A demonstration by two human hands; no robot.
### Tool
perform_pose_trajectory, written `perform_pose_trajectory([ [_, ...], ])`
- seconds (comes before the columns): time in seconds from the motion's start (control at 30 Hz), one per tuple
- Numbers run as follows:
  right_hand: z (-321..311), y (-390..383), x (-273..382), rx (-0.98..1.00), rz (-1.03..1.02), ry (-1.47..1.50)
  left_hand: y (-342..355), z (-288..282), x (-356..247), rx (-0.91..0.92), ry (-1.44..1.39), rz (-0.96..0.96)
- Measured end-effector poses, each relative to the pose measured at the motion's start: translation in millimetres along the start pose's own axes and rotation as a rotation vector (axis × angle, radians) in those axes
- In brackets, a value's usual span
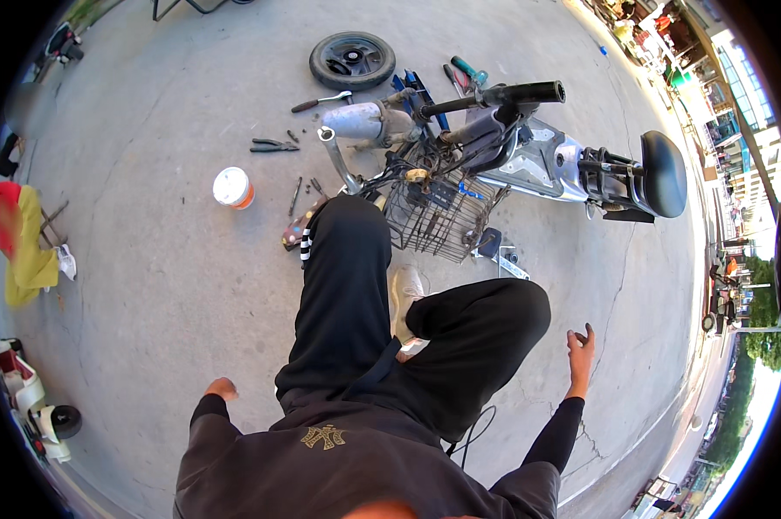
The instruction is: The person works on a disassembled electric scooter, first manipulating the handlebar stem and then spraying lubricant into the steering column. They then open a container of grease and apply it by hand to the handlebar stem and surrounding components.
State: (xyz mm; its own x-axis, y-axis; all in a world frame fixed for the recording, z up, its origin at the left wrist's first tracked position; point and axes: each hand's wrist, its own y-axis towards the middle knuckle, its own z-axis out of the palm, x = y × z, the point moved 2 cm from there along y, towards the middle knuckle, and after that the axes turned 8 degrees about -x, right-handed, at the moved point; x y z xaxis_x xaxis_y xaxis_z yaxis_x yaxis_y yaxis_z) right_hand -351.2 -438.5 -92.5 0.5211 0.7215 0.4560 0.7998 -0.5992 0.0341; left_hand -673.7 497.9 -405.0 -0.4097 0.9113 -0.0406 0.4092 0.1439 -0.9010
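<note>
My left hand (222,388) hangs over the concrete beside my left hip, holding nothing that I can see; its fingers are hidden. My right hand (582,348) is out past my right knee with fingers apart and nothing in it. In front of my knees a partly stripped scooter (542,164) lies on the ground, its black seat (665,175) to the right. A wire basket (425,227) and tangled cables sit at its near end. Neither hand touches it. A detached wheel (327,62) lies flat beyond.
Around the scooter lie a ratchet wrench (323,101), pliers (275,146), small bolts, red-handled pliers (456,80) and a teal-handled tool (469,71). A white-and-orange tub (232,188) stands left. Someone in yellow trousers (29,246) is at far left, above a white vehicle (32,398).
</note>
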Motion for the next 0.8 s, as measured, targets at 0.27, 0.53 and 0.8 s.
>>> perform_pose_trajectory([
  [0.27, -4.0, 68.4, 199.2, 0.114, -0.22, 0.455, -42.8, -92.7, -52.6, -0.304, -0.256, -0.27],
  [0.53, 118.9, 14.0, 453.1, 0.611, -0.77, 0.746, -10.8, -348.6, -80.5, -0.993, -0.34, -0.028],
  [0.8, 198.3, -74.1, 525.2, 0.887, -1.014, 0.417, 38.5, -493.0, -201.5, -1.018, -0.15, 0.013],
])
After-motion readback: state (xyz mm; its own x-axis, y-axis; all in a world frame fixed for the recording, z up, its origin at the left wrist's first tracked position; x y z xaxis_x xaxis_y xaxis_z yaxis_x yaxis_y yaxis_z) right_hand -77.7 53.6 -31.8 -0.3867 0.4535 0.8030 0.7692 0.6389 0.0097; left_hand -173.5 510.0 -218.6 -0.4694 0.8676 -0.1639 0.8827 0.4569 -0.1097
